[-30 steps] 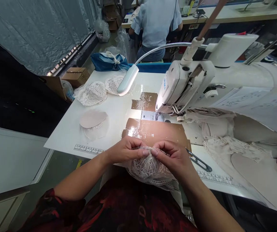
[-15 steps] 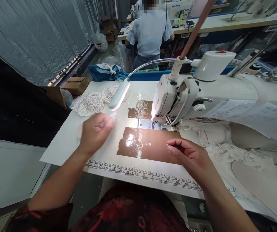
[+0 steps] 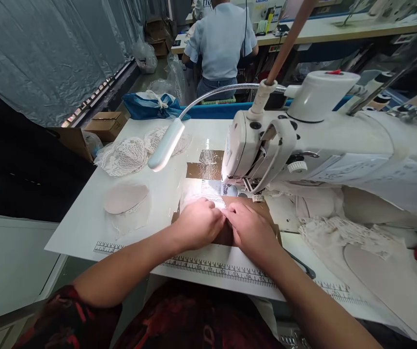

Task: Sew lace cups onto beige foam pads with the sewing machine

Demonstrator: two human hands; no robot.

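Observation:
My left hand [image 3: 201, 222] is closed in a pinch on a piece of white lace [image 3: 195, 190], which lies brightly lit in front of the sewing machine's needle area [image 3: 226, 188]. Right beside it, my right hand [image 3: 250, 228] pinches the near edge of the same lace, the fingertips of both hands almost touching. Under the hands is brown tape [image 3: 262, 208] stuck on the table. The white sewing machine [image 3: 252, 145] stands just beyond my right hand. To the left lies a beige oval pad with a lace edge [image 3: 126, 198].
Lace cups [image 3: 123, 156] rest at the back left, near a gooseneck lamp [image 3: 166, 145]. A printed ruler [image 3: 211, 271] runs along the front edge. Beige and lace pieces [image 3: 382, 271] pile up at right, near a black tool [image 3: 304, 266]. Ahead sits a co-worker [image 3: 221, 43].
My left hand has moved right, from beside the lamp to the needle area. My right hand has shifted left to meet it, and white lace now lies under the fingers of both.

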